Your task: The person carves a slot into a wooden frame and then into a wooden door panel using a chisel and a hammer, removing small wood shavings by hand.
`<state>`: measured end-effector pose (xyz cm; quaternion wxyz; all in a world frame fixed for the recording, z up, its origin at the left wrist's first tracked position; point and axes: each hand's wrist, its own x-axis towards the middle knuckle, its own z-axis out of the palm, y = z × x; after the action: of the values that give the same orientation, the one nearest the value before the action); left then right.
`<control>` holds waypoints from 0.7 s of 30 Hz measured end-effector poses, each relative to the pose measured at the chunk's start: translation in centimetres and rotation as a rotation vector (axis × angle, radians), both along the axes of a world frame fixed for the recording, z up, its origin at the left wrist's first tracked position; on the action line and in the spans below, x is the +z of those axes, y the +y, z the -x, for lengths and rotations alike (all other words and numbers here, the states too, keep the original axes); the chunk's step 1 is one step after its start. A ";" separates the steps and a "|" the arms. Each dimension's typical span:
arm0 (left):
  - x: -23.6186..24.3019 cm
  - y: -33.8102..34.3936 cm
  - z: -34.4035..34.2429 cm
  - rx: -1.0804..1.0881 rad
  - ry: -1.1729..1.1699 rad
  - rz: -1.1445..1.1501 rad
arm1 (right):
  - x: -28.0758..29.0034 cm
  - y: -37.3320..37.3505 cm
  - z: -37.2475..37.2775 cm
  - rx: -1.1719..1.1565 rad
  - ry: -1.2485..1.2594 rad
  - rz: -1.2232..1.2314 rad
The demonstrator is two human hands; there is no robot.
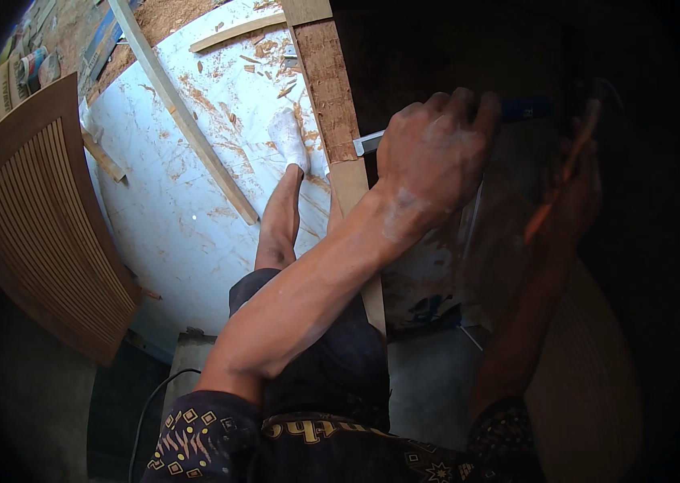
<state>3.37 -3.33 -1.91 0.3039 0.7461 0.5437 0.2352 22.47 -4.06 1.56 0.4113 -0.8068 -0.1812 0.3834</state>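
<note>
Bright light washes the pale, littered floor [167,197] at left; deep shadow darkens the right.

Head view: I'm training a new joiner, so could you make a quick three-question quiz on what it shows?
1. True or false: the right hand holds the hammer.
2. Fill in: the chisel in the left hand has a ___ handle.
3. What is scattered over the pale floor?

Key: 1. True. 2. Blue. 3. Wood chips.
</note>
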 end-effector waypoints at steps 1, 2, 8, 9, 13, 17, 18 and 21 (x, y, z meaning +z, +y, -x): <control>0.1 0.1 0.1 -0.006 0.010 -0.006 | 0.1 -0.7 -1.4 0.011 0.023 -0.026; 0.0 0.1 0.0 0.005 0.009 0.008 | 0.6 -1.1 -2.5 0.023 0.039 -0.052; -0.2 -0.1 0.0 0.047 0.051 0.029 | 3.6 -4.6 -5.9 0.489 0.067 0.370; -0.2 -0.1 0.1 0.060 0.053 0.018 | 3.4 -4.6 -6.0 0.400 0.105 0.309; -0.3 0.0 -0.3 0.113 0.029 -0.035 | 3.4 -3.6 -4.7 0.233 0.066 0.180; -0.2 0.0 0.5 0.083 0.061 -0.021 | 3.0 -3.9 -5.2 0.475 0.065 0.345; -0.4 -0.1 0.6 0.098 0.048 -0.039 | 2.9 -3.9 -5.0 0.373 0.117 0.270; -0.5 0.0 0.2 0.144 -0.002 -0.086 | 3.1 -3.3 -4.5 0.261 0.216 0.149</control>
<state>3.17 -3.35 -2.42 0.2544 0.7171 0.5851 0.2807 26.97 -7.36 4.64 0.3144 -0.7588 -0.2102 0.5304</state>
